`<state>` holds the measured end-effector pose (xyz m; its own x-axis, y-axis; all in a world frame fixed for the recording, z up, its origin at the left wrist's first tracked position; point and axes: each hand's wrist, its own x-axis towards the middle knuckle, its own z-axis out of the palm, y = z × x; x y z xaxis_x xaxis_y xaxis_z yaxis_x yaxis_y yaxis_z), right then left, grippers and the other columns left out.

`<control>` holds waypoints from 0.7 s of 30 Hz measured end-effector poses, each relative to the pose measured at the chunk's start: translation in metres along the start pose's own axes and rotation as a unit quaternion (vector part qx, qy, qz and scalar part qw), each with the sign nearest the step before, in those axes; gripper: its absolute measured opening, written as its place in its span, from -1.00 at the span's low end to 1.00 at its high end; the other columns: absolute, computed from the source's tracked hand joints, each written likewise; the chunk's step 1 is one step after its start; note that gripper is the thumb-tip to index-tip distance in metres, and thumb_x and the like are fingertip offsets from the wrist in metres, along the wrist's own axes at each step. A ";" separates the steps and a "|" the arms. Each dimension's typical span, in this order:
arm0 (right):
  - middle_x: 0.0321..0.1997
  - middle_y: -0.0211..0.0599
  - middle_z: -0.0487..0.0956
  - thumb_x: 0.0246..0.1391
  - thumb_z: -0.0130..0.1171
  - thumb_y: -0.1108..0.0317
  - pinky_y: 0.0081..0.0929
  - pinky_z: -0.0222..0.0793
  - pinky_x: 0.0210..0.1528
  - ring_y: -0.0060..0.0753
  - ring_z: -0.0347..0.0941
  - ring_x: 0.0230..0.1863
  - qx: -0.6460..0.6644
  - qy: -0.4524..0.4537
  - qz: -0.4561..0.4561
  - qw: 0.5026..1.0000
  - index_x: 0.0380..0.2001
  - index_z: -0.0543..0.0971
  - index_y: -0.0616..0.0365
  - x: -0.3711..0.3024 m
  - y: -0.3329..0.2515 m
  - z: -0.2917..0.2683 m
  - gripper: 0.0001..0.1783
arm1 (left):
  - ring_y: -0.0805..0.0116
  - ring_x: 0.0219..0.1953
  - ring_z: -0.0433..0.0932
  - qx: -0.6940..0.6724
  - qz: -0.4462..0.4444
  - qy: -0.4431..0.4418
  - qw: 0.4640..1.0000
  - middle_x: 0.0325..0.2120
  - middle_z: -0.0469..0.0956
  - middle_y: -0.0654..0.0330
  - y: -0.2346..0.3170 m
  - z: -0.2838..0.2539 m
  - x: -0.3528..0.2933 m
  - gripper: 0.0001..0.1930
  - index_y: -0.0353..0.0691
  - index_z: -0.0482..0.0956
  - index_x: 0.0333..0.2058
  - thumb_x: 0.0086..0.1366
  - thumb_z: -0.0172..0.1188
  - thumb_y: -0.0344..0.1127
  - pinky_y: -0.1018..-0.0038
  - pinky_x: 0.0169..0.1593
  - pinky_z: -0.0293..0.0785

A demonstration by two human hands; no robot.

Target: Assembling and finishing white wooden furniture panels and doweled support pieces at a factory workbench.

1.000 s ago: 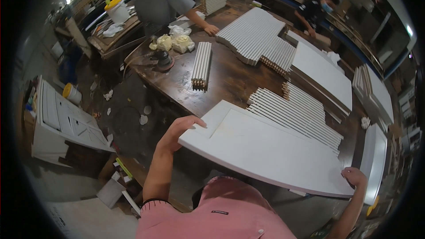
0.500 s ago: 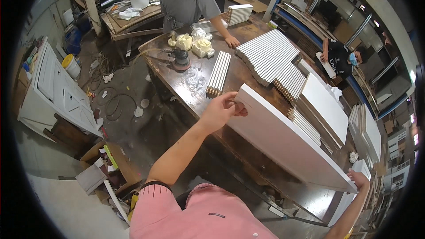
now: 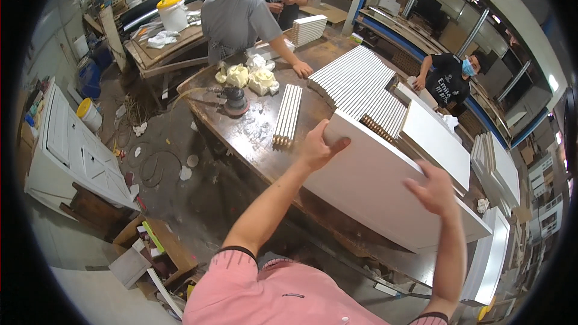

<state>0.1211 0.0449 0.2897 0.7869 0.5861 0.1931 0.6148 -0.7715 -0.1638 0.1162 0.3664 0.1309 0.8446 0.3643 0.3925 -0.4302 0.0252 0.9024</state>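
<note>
A large white panel (image 3: 373,189) stands tilted on its edge at the near side of the worktable (image 3: 259,126). My left hand (image 3: 319,147) grips its upper left corner, thumb on the near face and the other fingers partly hidden. Over the panel's face, close to the top edge, my right hand (image 3: 435,189) is open, thumb and fingers apart and slightly blurred. Whether it touches the panel I cannot tell. Behind the panel lie white strips (image 3: 355,84) in rows and a stack of flat white boards (image 3: 436,144). A small bundle of strips (image 3: 288,114) lies left of the panel.
A sander (image 3: 235,103) with a hose and crumpled yellowish cloths (image 3: 247,76) sit on the table's left. One person (image 3: 238,18) leans a hand on the table; another (image 3: 451,81) works across it. More white panels (image 3: 494,165) stand at right. Hoses (image 3: 159,168) lie on the floor.
My right hand has left the panel's lower right corner and moved up and left to its top edge. The panel's left end has shifted slightly right, with my left hand still on it.
</note>
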 end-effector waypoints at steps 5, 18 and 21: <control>-0.40 -0.02 0.68 0.00 0.49 -0.02 -0.07 0.56 -0.23 0.13 0.66 -0.29 -0.084 -0.012 -0.003 0.996 -0.23 0.55 0.17 0.077 -0.092 0.018 -0.48 | 0.32 -0.33 0.72 0.094 0.092 0.052 0.990 -0.35 0.72 0.07 0.002 0.017 0.002 -0.42 -0.29 0.54 -0.13 0.04 0.65 -0.08 0.38 -0.27 0.63; -0.46 -0.13 0.65 0.10 0.44 0.17 -0.12 0.50 -0.40 -0.05 0.61 -0.45 -0.175 0.134 -0.047 0.974 -0.30 0.58 0.16 0.071 -0.005 -0.024 -0.68 | 0.23 -0.41 0.74 0.124 0.210 0.090 0.966 -0.44 0.69 0.06 -0.021 0.026 0.008 -0.42 -0.22 0.50 -0.24 0.00 0.66 0.01 0.34 -0.35 0.66; -0.36 -0.42 0.59 0.08 0.49 0.20 -0.64 0.40 -0.40 -0.60 0.49 -0.46 0.187 0.422 0.086 0.883 -0.18 0.58 0.16 0.022 0.008 -0.188 -0.63 | 0.32 -0.42 0.72 0.184 0.197 0.113 0.956 -0.47 0.68 0.10 -0.006 0.025 0.010 -0.41 -0.22 0.49 -0.26 0.03 0.64 0.07 0.35 -0.36 0.65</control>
<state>0.1333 0.0053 0.4744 0.6478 -0.0460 0.7604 0.5895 -0.6019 -0.5386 0.1348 0.3464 0.1342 0.5327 0.4704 0.7035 -0.5239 -0.4696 0.7106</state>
